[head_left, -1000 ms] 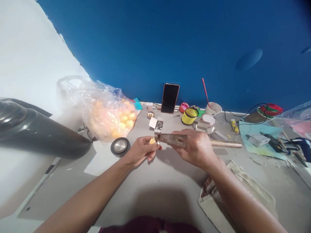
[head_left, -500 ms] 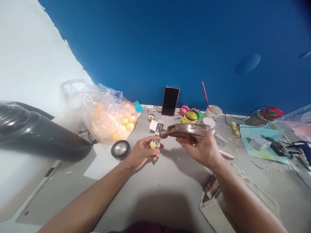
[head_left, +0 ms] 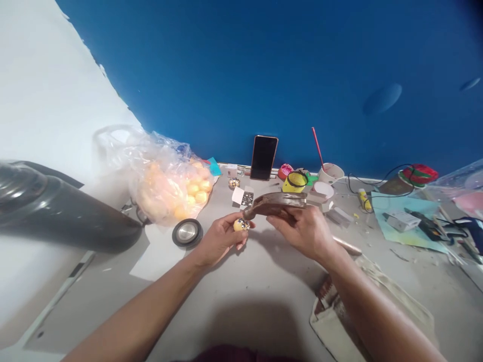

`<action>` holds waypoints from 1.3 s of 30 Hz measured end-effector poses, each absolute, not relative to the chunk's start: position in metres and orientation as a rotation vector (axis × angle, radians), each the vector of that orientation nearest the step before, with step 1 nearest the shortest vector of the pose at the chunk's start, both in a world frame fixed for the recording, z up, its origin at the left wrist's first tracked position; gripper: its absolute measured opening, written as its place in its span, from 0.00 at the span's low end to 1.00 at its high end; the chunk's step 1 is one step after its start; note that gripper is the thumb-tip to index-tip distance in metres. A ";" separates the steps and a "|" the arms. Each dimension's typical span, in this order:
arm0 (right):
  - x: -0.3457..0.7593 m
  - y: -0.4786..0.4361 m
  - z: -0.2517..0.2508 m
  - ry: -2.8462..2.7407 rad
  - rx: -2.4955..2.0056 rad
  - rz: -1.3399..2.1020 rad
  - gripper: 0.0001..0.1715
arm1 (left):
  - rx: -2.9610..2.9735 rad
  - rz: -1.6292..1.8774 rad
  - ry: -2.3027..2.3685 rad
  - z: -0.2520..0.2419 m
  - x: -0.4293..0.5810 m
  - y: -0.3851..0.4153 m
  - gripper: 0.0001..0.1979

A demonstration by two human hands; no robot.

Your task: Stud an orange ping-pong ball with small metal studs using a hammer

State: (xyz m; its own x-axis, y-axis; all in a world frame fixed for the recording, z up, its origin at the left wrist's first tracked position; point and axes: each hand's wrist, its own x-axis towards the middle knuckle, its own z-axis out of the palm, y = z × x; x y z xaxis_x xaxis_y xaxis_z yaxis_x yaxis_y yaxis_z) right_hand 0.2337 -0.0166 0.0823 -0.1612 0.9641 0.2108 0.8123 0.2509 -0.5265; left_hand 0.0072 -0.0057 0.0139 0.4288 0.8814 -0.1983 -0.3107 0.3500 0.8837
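Observation:
My left hand pinches a small pale-yellow ball between thumb and fingers. Shiny metallic studs cover the ball's upper right side. In my right hand is a brown metal hammer, gripped close to its head, with part of the handle showing beyond my wrist. The hammer's round striking end meets the top of the ball, or is just over it; I cannot tell which. Just behind the ball stands a small open white box of shiny tacks. A similar studded ball lies farther back.
On the left is a clear plastic bag of yellow-orange balls, beside a round black-and-silver lid. A phone leans on the blue wall. Rightward are a yellow cup, a white cup and a cloth bag.
My right hand has brought the hammer left and down, so its striking end has come from beside the ball to the ball's top. The left hand and ball have stayed nearly still.

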 end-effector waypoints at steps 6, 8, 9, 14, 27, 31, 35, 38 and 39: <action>0.231 -0.014 0.085 -2.041 -1.727 0.422 0.19 | 0.963 0.854 0.745 0.010 0.005 -0.006 0.27; 0.233 -0.014 0.086 -1.999 -1.688 0.460 0.19 | 0.927 0.857 0.733 0.009 0.004 -0.006 0.26; 0.234 -0.013 0.086 -2.003 -1.675 0.493 0.18 | 0.899 0.851 0.727 0.009 0.004 -0.006 0.26; 0.236 -0.009 0.082 -2.030 -1.761 0.530 0.19 | 0.823 0.797 0.686 0.010 0.005 -0.007 0.24; 0.247 0.019 0.039 -2.068 -2.118 0.180 0.16 | 0.655 0.861 0.598 0.010 0.001 -0.004 0.18; 0.246 0.020 0.031 -2.153 -2.083 0.155 0.13 | 0.656 0.842 0.597 0.013 0.001 -0.006 0.18; 0.245 0.021 0.028 -2.151 -2.135 0.160 0.13 | 0.658 0.829 0.582 0.013 0.002 -0.006 0.18; 0.246 0.022 0.026 -2.172 -2.137 0.192 0.13 | 0.645 0.855 0.607 0.012 0.003 -0.005 0.18; 0.246 0.022 0.026 -2.185 -2.136 0.206 0.13 | 0.637 0.876 0.620 0.011 0.003 -0.005 0.18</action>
